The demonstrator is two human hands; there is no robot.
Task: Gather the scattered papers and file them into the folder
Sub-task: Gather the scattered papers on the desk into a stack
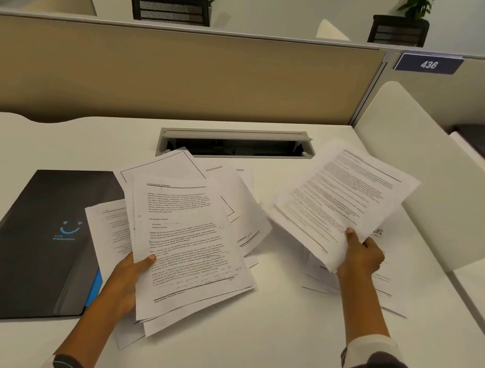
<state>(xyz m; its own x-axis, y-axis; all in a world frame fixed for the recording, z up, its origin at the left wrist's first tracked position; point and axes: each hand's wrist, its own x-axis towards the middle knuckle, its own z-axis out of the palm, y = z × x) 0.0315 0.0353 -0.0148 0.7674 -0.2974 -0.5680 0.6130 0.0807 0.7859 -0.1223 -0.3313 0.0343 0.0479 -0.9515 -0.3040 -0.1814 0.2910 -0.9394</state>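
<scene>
**A:** What's on my feed, biggest first: white desk [246, 350] fills the lower frame. Black folder [32, 238] lies closed at lower left, long axis running from the near-left corner up toward centre. Cable tray [233, 143] sits open at centre top of the desk.

**B:** Papers?

**A:** Three groups. Left stack [188, 247] at centre, fanned and uneven, overlapping the folder's right edge. Right sheaf [339, 201] at centre right, lifted and tilted up. Loose sheets [353, 284] flat on the desk under and beside the right wrist.

**B:** Hands?

**A:** Left hand [124, 285] grips the left stack at its near-left edge, thumb on top, fingers hidden below. Right hand [363, 255] pinches the right sheaf at its near corner, thumb on the printed face. Both clenched on paper, nothing released.

**B:** What does the next move hang on?

**A:** My read: merging the two bundles. The right sheaf lies up and right of the left stack, a clear gap between them, and its long axis leans away to upper right while the stack's runs roughly up-frame. So the right hand would need to swing left and rotate to line up the edges.

**B:** And the folder?

**A:** Nearer the left hand, just beside it. It's closed, so neither full hand can open it yet. Loose sheets remain for the right hand.
</scene>
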